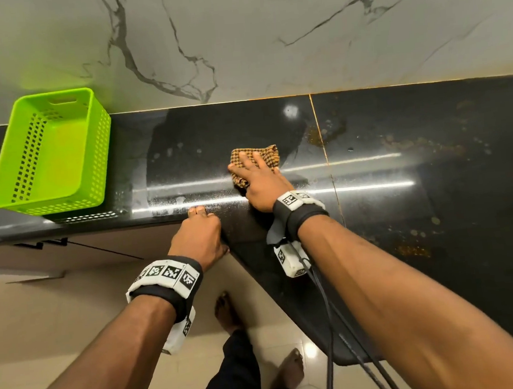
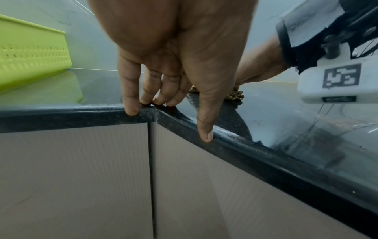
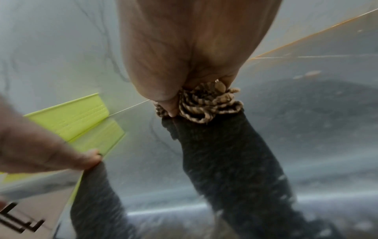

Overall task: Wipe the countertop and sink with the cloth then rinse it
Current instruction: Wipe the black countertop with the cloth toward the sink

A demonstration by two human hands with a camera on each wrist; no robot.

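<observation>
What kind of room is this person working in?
Most likely a home kitchen: a stained black stone countertop over cabinet doors, a marble-look wall behind, and a green plastic basket beside the wiping cloth.

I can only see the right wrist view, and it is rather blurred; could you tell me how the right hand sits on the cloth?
Observer: In the head view the right hand lies flat on the folded checked cloth. Its fingers are straight and spread, pressing the cloth onto the black countertop.
Operator: Thank you. What is the other hand doing?
Observer: The left hand holds nothing. Its fingertips rest on the countertop's front edge, at the inner corner.
Operator: Is there any dirt not yet wiped?
Observer: Yes. Brownish stains lie to the right of the cloth, beyond the seam in the countertop.
</observation>
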